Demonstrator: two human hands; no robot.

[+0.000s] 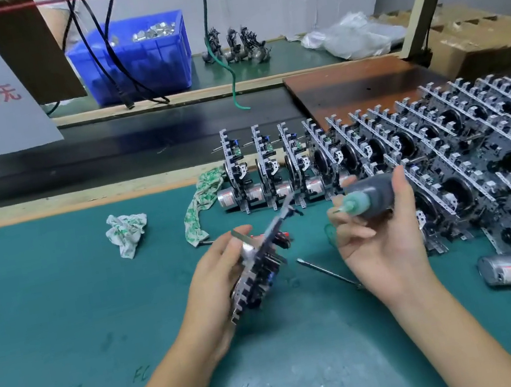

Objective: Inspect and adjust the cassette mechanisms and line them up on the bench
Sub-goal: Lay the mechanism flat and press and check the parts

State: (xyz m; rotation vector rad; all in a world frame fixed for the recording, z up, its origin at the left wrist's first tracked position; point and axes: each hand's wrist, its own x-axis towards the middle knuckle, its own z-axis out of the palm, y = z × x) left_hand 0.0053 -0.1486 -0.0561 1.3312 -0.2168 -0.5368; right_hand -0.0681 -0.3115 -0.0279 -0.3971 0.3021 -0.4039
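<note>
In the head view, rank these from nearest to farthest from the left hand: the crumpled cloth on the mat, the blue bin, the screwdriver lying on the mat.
From the left hand:
1. Screwdriver, on the mat just to its right.
2. Crumpled cloth, up and to its left on the mat.
3. Blue bin, far back on the rear shelf.

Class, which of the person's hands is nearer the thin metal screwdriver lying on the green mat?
Right. The right hand, gripping a grey bottle, hovers just above the thin metal screwdriver; the left hand, holding a cassette mechanism, sits further left.
</note>
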